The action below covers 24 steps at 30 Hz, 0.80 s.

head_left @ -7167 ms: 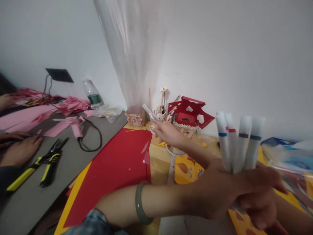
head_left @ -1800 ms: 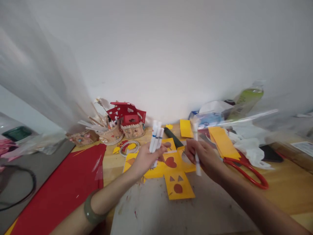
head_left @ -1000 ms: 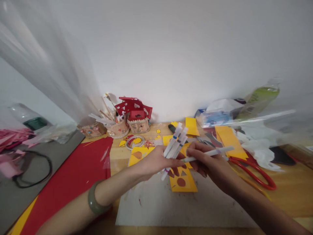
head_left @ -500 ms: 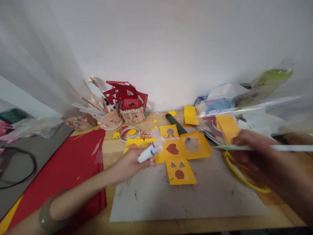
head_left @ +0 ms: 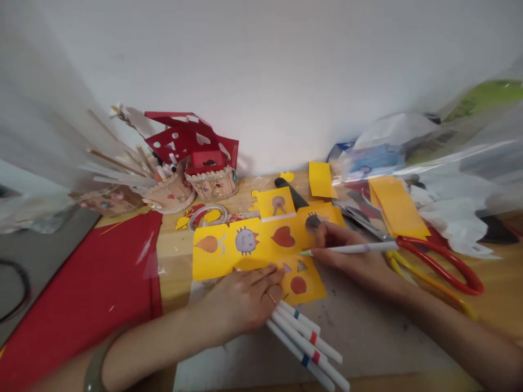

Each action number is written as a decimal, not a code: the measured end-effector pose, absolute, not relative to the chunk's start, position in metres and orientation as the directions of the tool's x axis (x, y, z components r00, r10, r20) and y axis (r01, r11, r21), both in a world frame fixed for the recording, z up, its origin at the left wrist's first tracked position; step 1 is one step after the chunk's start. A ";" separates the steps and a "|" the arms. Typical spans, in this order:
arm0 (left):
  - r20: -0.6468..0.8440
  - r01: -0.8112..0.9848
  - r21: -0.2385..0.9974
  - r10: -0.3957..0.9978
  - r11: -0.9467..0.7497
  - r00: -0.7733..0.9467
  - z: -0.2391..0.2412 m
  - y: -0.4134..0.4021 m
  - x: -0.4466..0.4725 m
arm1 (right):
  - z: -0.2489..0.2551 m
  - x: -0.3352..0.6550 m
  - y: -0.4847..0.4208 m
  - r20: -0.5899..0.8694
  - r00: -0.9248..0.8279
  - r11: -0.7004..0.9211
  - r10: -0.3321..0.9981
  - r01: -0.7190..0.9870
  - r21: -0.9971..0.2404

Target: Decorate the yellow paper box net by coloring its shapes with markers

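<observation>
A cross-shaped yellow paper cutout [head_left: 263,238] lies on a grey sheet. It bears a carrot, a spiky round face, a red heart and other shapes. My left hand [head_left: 245,299] presses on its lower edge, fingers bent over the paper. Several white markers [head_left: 308,340] with blue and red bands stick out from under that palm, held against it. Pinched in my right hand [head_left: 347,245] is a slim white marker with a green tip [head_left: 359,248]. Its tip sits over the paper just below the heart, though contact is unclear. My right fingers partly cover the right-hand flap.
Red-handled scissors [head_left: 439,261] lie right of my right hand, by folded yellow paper [head_left: 398,207]. At the back left stand a pen holder [head_left: 175,190] and a decorated basket [head_left: 212,185] with red cutouts. A tape roll [head_left: 209,218] and red sheets [head_left: 85,272] are at left.
My left hand has come down onto the cutout with its markers. My right hand has moved left, bringing the green-tipped marker over the paper. The camera view has shifted slightly.
</observation>
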<state>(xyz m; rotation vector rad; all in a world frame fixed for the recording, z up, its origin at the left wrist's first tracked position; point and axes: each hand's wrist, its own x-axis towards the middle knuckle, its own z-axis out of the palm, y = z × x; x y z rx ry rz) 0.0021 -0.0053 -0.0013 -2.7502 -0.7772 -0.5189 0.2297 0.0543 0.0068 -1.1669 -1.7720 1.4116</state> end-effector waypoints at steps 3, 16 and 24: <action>0.413 0.553 -0.126 0.463 -0.824 0.784 0.000 -0.006 0.004 | 0.004 0.232 0.049 -0.052 -0.449 0.099 0.892 0.308 -0.946; 0.395 0.568 -0.056 0.504 -0.821 0.768 0.002 -0.008 0.005 | 0.006 0.229 0.045 -0.081 -0.505 0.176 0.860 0.441 -0.880; 0.367 0.559 -0.053 0.505 -0.827 0.781 0.002 -0.007 0.004 | 0.004 0.230 0.044 -0.055 -0.526 0.221 0.849 0.447 -0.867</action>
